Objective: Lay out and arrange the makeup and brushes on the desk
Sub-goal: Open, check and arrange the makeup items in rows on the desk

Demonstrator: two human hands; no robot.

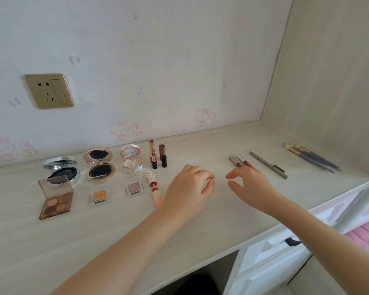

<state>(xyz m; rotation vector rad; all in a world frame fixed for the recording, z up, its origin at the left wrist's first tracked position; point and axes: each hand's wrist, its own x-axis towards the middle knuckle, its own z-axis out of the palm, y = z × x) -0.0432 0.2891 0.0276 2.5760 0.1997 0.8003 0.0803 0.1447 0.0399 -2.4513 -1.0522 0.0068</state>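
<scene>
Head view: pink lip tube (153, 186) partly behind left hand (188, 189).

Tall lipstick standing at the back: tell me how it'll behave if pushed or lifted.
The lipstick stands upright on a narrow base, so a push would probably tip it, perhaps into the shorter lipstick in front. Tipped, the tube may roll. Its bullet is uncapped, so it could smear if touched.

Both forearms reach forward; left grip (189, 186) and right grip (250, 184) hover close together, fingers loosely curled, holding nothing.
</scene>
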